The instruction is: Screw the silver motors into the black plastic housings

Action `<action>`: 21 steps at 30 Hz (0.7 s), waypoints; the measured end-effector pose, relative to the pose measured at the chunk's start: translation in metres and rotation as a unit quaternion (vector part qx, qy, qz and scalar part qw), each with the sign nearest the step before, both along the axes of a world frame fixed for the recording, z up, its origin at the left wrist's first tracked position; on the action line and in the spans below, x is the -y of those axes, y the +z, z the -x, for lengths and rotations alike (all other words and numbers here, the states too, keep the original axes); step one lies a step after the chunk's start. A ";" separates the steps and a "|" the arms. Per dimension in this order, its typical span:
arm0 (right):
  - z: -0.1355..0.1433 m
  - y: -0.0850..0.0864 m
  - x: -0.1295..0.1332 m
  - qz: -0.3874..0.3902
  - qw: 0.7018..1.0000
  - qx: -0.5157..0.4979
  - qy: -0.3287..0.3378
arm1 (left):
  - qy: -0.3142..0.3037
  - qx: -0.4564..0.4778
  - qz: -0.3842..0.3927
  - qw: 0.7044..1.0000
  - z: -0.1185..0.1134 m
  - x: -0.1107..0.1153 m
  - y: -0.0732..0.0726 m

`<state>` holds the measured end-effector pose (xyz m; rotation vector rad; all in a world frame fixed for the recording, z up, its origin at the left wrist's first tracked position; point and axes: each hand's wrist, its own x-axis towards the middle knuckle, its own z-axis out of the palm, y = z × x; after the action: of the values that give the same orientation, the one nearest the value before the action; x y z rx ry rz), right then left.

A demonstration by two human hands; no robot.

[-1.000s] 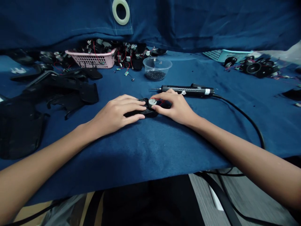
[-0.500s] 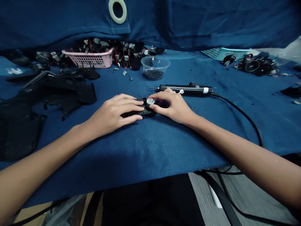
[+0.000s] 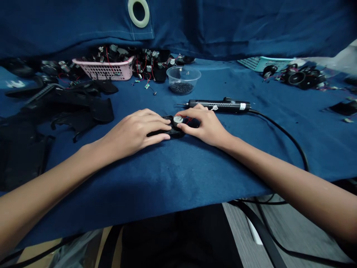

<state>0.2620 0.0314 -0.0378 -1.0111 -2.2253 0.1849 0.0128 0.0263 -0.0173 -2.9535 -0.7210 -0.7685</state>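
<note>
A black plastic housing [image 3: 176, 133] lies on the blue cloth at the middle, partly covered by my fingers. My left hand [image 3: 139, 130] rests over its left part, fingers wrapped round it and thumb along the near side. At its right end sits a small round silver motor [image 3: 177, 119] with red wires. The thumb and index finger of my right hand [image 3: 206, 124] pinch this motor from the right. Just behind my right hand lies a black electric screwdriver [image 3: 220, 106], its bit pointing left.
Behind stands a clear bowl [image 3: 184, 74] of small dark screws. A pink basket [image 3: 106, 70] of wired parts is at the back left, a teal basket [image 3: 262, 64] at the back right. Black plastic shells [image 3: 69, 104] lie at left. The screwdriver's cable [image 3: 284, 128] curves along the right.
The view has shifted very slightly. My left wrist and forearm sit a little further left; both hands keep their hold on the housing and motor.
</note>
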 end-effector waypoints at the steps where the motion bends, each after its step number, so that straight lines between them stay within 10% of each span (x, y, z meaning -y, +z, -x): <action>1: 0.000 0.000 0.000 -0.002 1.000 0.002 0.000 | 0.002 0.001 0.002 1.000 -0.001 0.000 0.001; 21: 0.000 0.001 0.000 0.017 1.000 0.002 -0.001 | 0.007 0.066 0.031 0.997 0.000 0.003 -0.008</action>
<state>0.2618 0.0319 -0.0370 -1.0322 -2.2321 0.2198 0.0124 0.0233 -0.0248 -2.9723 -0.7851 -0.9644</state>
